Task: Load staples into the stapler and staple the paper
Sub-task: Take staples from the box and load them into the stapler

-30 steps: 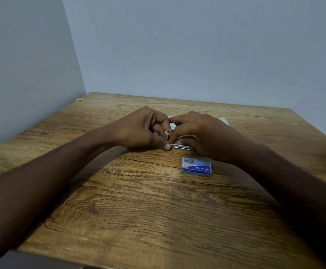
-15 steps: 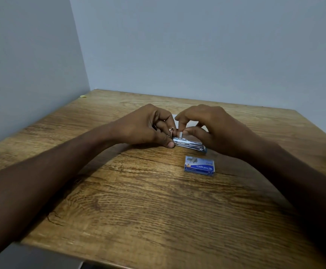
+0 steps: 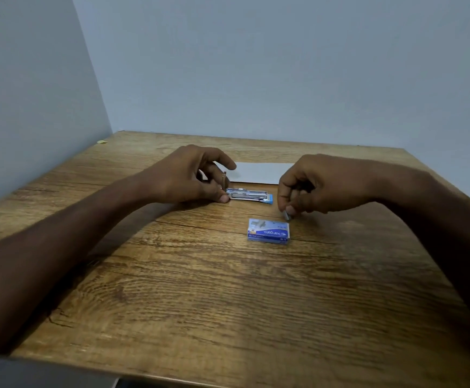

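1. Stapler (image 3: 249,195): it lies flat on the table (image 3: 200,303) with its metal channel facing up. It looks opened for loading, though I cannot tell whether any staples sit in it yet.
2. Your left hand (image 3: 189,175) grips the stapler's left end, thumb and curled fingers closed on it to steady it.
3. Your right hand (image 3: 320,183) is to the right of the stapler and apart from it. Its thumb and forefinger pinch a small silvery piece (image 3: 287,215), probably a strip of staples.
4. The staple box (image 3: 268,233) lies just in front of the stapler, on your side. The paper (image 3: 259,172) lies just behind it, apparently unstapled.
5. Loading looks unfinished. You still have to seat the strip, close the stapler, slide the paper in and press.
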